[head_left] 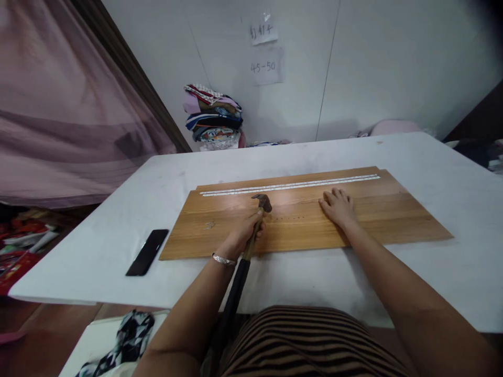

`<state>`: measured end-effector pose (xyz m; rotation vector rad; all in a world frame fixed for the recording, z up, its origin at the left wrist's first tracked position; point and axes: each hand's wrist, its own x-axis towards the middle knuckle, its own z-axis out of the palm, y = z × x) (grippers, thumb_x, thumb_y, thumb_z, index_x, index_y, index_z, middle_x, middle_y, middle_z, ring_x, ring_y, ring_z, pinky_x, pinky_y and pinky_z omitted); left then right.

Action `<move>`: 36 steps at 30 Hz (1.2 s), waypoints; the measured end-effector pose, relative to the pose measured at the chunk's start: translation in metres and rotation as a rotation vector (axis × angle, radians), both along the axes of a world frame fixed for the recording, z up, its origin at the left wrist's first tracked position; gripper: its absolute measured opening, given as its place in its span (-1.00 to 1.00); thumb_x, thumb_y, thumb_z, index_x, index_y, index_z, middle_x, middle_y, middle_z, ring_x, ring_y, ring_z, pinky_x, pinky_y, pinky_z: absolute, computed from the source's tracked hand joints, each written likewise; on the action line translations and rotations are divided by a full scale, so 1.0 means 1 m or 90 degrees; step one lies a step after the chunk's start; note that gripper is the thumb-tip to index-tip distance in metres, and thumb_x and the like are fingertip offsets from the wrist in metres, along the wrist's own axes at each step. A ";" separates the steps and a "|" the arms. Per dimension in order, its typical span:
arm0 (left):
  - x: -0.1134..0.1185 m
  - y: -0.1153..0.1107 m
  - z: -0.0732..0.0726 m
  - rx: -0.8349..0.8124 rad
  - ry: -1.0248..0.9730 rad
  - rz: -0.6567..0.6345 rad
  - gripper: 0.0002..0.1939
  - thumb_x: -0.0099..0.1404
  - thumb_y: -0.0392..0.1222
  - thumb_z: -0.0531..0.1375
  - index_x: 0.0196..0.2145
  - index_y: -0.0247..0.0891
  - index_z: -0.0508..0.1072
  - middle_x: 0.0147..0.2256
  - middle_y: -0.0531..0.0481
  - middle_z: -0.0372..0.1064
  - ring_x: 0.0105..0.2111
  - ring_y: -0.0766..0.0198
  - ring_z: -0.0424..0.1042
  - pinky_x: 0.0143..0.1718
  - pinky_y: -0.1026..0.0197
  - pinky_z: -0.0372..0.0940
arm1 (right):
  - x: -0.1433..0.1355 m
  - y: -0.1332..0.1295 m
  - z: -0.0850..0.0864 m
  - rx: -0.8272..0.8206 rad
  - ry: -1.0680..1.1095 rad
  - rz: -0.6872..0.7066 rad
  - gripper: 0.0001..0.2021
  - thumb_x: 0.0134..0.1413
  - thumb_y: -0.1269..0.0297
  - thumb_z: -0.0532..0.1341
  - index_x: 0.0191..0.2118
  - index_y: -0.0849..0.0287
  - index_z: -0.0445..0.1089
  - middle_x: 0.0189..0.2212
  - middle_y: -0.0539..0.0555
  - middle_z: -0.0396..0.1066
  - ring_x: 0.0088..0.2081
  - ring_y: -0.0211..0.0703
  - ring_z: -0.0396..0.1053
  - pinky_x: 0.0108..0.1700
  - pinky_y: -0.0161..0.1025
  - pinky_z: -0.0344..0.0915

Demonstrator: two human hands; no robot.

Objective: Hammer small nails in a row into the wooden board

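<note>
My left hand (pixel 245 229) is wrapped round the handle of a claw hammer (pixel 239 280), close below its rusty head. The black lower part of the handle slants down toward my body. The hammer head is above a wooden board (pixel 393 214), and I cannot tell if it touches it. Toward the board's right side, my right hand (pixel 338 208) rests on the surface, fingers spread and holding nothing. Between the hands runs a row of several small dark dots (pixel 293 218), nail heads or holes. Several loose nails (pixel 209 225) lie left of my left hand.
Two white marked strips (pixel 291 185) run along the board's far side. A black phone (pixel 147 253) lies left of the board on the white table (pixel 113 209). Folded cloths (pixel 214 115) are stacked against the wall, and a pink curtain (pixel 70 99) hangs at the left.
</note>
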<state>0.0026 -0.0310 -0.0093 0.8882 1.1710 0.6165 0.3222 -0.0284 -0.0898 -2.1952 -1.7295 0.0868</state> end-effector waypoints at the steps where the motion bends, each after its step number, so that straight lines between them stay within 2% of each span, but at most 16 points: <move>1: 0.000 0.003 0.002 0.012 -0.009 0.011 -0.68 0.28 0.06 0.15 -0.21 -0.27 0.34 -0.57 0.15 0.21 -0.71 0.49 0.13 -0.71 0.41 0.03 | 0.003 0.001 -0.002 0.020 0.036 -0.003 -0.58 0.23 0.04 -0.01 -0.02 0.12 0.46 0.11 0.22 0.36 0.21 0.12 0.14 0.18 0.17 0.04; 4: 0.004 0.015 0.008 0.062 -0.052 0.067 -0.72 0.27 -0.01 0.17 -0.22 -0.29 0.35 -0.56 0.13 0.24 -0.68 0.48 0.19 -0.67 0.41 0.10 | 0.005 0.000 0.000 0.128 0.204 -0.033 -0.54 0.21 0.11 -0.02 0.03 0.23 0.46 0.19 0.27 0.31 0.26 0.05 0.13 0.22 0.07 0.09; 7: 0.013 0.030 0.015 0.102 -0.121 0.152 -0.76 0.26 -0.06 0.20 -0.26 -0.29 0.34 -0.56 0.13 0.25 -0.65 0.47 0.25 -0.62 0.40 0.19 | -0.019 -0.007 0.017 0.188 0.436 0.000 -0.54 0.17 0.12 0.04 0.04 0.29 0.45 0.09 0.32 0.40 0.12 -0.01 0.33 0.15 -0.02 0.23; 9: 0.023 0.037 0.019 0.114 -0.165 0.187 -0.76 0.27 -0.05 0.21 -0.31 -0.29 0.32 -0.57 0.13 0.25 -0.63 0.47 0.28 -0.54 0.38 0.28 | -0.049 -0.016 0.036 0.128 0.596 0.048 -0.57 0.11 0.07 0.15 -0.01 0.23 0.48 -0.06 0.26 0.51 -0.03 -0.03 0.45 0.05 -0.03 0.34; 11: 0.034 0.038 0.023 0.114 -0.191 0.224 -0.75 0.27 -0.03 0.22 -0.35 -0.27 0.29 -0.56 0.12 0.26 -0.55 0.41 0.39 -0.41 0.30 0.38 | -0.084 -0.025 0.055 -0.034 0.763 0.156 -0.56 0.08 0.04 0.22 0.05 0.12 0.44 -0.12 0.16 0.55 -0.10 -0.06 0.49 -0.06 -0.07 0.42; 13: 0.046 0.034 0.027 0.128 -0.206 0.225 -0.76 0.30 -0.06 0.20 -0.35 -0.27 0.29 -0.54 0.10 0.29 -0.49 0.36 0.44 -0.33 0.25 0.39 | -0.114 -0.033 0.070 -0.141 0.878 0.238 -0.52 0.06 0.04 0.26 0.10 0.07 0.38 -0.16 0.10 0.54 -0.17 -0.13 0.50 -0.14 -0.15 0.45; 15: 0.056 0.024 0.030 0.179 -0.160 0.207 -0.76 0.33 -0.07 0.17 -0.38 -0.29 0.30 -0.51 0.05 0.33 -0.51 0.38 0.40 -0.37 0.28 0.35 | -0.134 -0.038 0.079 -0.177 0.954 0.279 -0.52 0.06 0.01 0.25 0.08 0.08 0.35 -0.24 0.07 0.52 -0.33 -0.22 0.48 -0.31 -0.25 0.44; 16: 0.060 0.019 0.032 0.205 -0.119 0.178 -0.76 0.33 -0.07 0.17 -0.40 -0.29 0.31 -0.50 0.04 0.35 -0.54 0.40 0.36 -0.41 0.29 0.32 | -0.139 -0.039 0.081 -0.168 0.975 0.257 -0.55 0.04 0.00 0.26 0.01 0.10 0.36 -0.31 0.03 0.49 -0.46 -0.29 0.41 -0.45 -0.32 0.39; 18: 0.065 0.011 0.033 0.247 -0.061 0.139 -0.82 0.32 -0.12 0.18 -0.36 -0.29 0.33 -0.44 0.01 0.40 -0.55 0.40 0.33 -0.43 0.29 0.29 | -0.144 -0.041 0.083 -0.136 0.957 0.236 -0.60 -0.03 0.04 0.29 -0.08 0.09 0.34 -0.43 -0.08 0.39 -0.62 -0.40 0.24 -0.65 -0.40 0.20; 21: 0.058 0.004 0.028 0.299 -0.017 0.096 -0.84 0.25 -0.15 0.24 -0.30 -0.28 0.38 -0.32 -0.04 0.47 -0.39 0.33 0.42 -0.30 0.28 0.31 | -0.141 -0.046 0.085 -0.117 0.856 0.254 -0.55 -0.07 0.14 0.29 -0.02 0.07 0.27 -0.61 -0.22 0.17 -0.71 -0.42 0.08 -0.71 -0.41 0.15; 24: 0.029 0.005 0.010 0.287 0.039 -0.058 -0.74 0.31 -0.02 0.15 -0.32 -0.28 0.45 -0.33 -0.07 0.49 -0.34 0.26 0.44 -0.28 0.25 0.31 | -0.133 -0.054 0.086 -0.167 0.787 0.255 -0.59 -0.03 0.15 0.23 -0.03 0.12 0.25 -0.73 -0.26 0.10 -0.74 -0.39 0.04 -0.72 -0.42 0.13; 25: 0.015 0.007 0.003 0.295 0.091 -0.085 -0.70 0.32 0.01 0.11 -0.35 -0.28 0.46 -0.36 -0.07 0.48 -0.35 0.24 0.44 -0.30 0.24 0.30 | -0.131 -0.057 0.086 -0.171 0.787 0.248 -0.59 -0.02 0.15 0.22 -0.03 0.13 0.23 -0.75 -0.27 0.10 -0.75 -0.39 0.03 -0.72 -0.42 0.12; 28: -0.027 0.017 -0.019 0.435 0.317 -0.006 -0.77 0.27 -0.08 0.14 -0.46 -0.24 0.46 -0.40 -0.05 0.46 -0.29 0.17 0.42 -0.24 0.23 0.27 | -0.127 -0.065 0.084 -0.166 0.835 0.250 -0.59 0.00 0.14 0.20 -0.01 0.13 0.19 -0.75 -0.26 0.13 -0.76 -0.38 0.05 -0.72 -0.43 0.09; 30: -0.048 0.027 -0.031 0.492 0.449 0.037 -0.80 0.29 -0.15 0.08 -0.40 -0.22 0.47 -0.34 -0.09 0.48 -0.24 0.13 0.42 -0.15 0.17 0.26 | -0.128 -0.067 0.084 -0.152 0.856 0.266 -0.60 0.01 0.13 0.21 -0.03 0.11 0.20 -0.64 -0.19 0.26 -0.70 -0.37 0.15 -0.70 -0.43 0.13; 33: -0.062 0.040 -0.045 0.553 0.601 -0.019 -0.79 0.31 -0.24 0.03 -0.30 -0.27 0.47 -0.20 -0.21 0.47 -0.09 0.06 0.40 0.02 0.08 0.22 | -0.134 -0.066 0.085 -0.176 0.818 0.261 -0.57 0.06 0.09 0.20 0.04 0.06 0.18 -0.62 -0.22 0.17 -0.72 -0.40 0.06 -0.75 -0.44 0.10; 36: -0.060 0.046 -0.058 0.616 0.704 -0.045 -0.77 0.32 -0.26 0.02 -0.18 -0.30 0.45 0.01 -0.29 0.38 0.10 0.00 0.28 0.16 0.00 0.12 | -0.143 -0.065 0.082 -0.239 0.778 0.272 -0.41 0.12 0.07 0.18 0.25 -0.01 0.07 -0.63 -0.23 0.09 -0.73 -0.41 0.00 -0.78 -0.44 0.09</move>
